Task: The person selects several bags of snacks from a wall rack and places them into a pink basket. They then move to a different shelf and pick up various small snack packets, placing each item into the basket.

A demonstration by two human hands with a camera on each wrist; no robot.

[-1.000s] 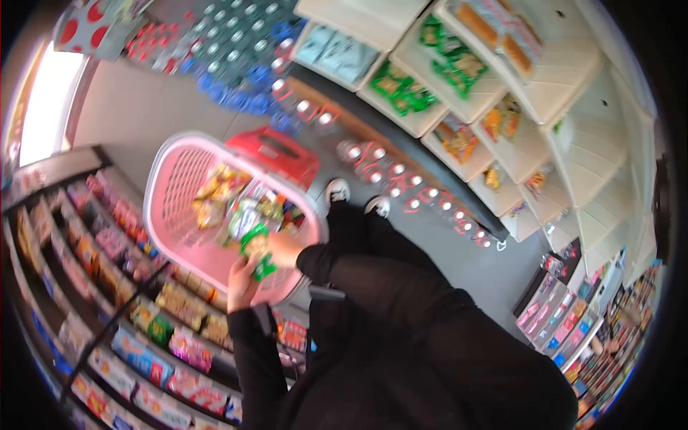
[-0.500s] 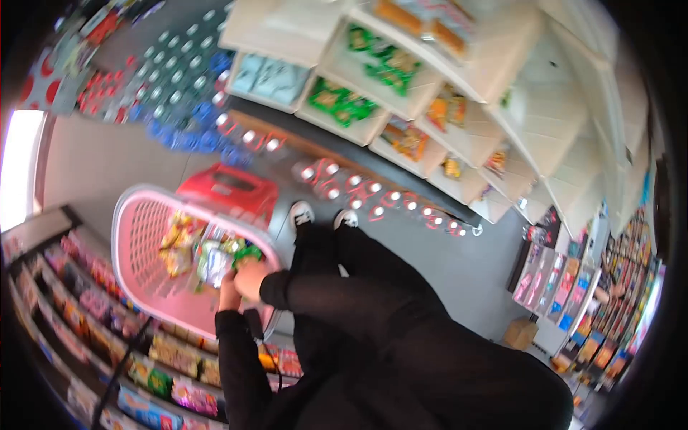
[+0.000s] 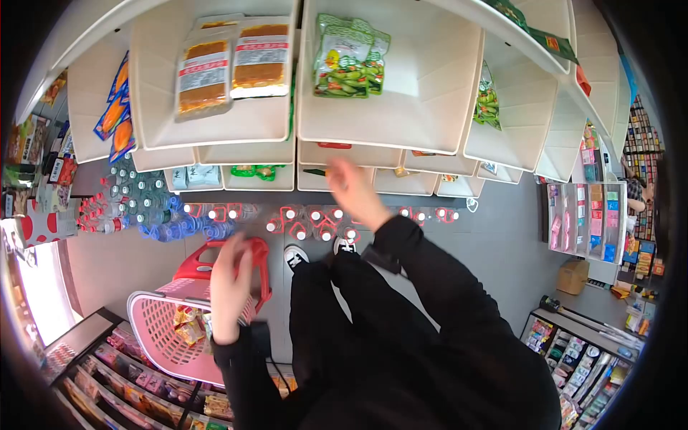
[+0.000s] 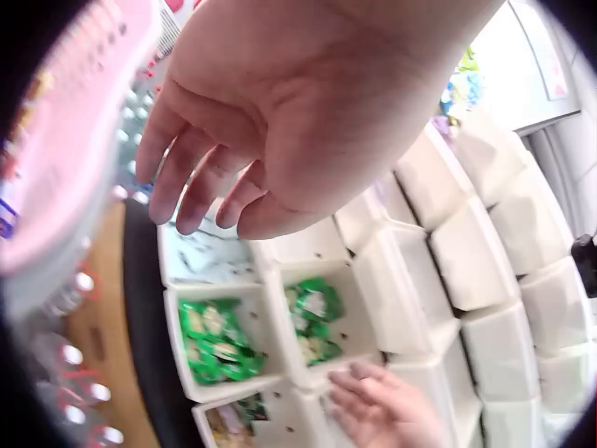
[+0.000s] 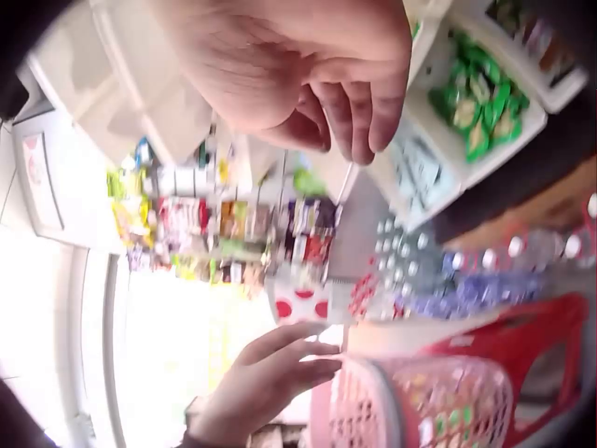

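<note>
My left hand hangs in the air over the right side of the pink basket, fingers loosely bent and holding nothing. Raised in front of the lower bins, my right hand is blurred, with relaxed fingers and nothing in its grasp. Snack packets lie inside the basket, partly hidden by the left hand. Ahead of the hands, a white bin has green snack bags on its left side. The bin left of it holds flat brown-and-silver packs. In the left wrist view, green packets fill a lower bin.
A red plastic stool stands beside the basket. Bottles with red handles line the floor under the bins, and blue-wrapped bottles stand at the left. Low product shelves run along the lower left.
Both hands have left the green packet, which they held over the basket, and moved apart. The right hand has moved up toward the bins. The view has turned to face the bins.
</note>
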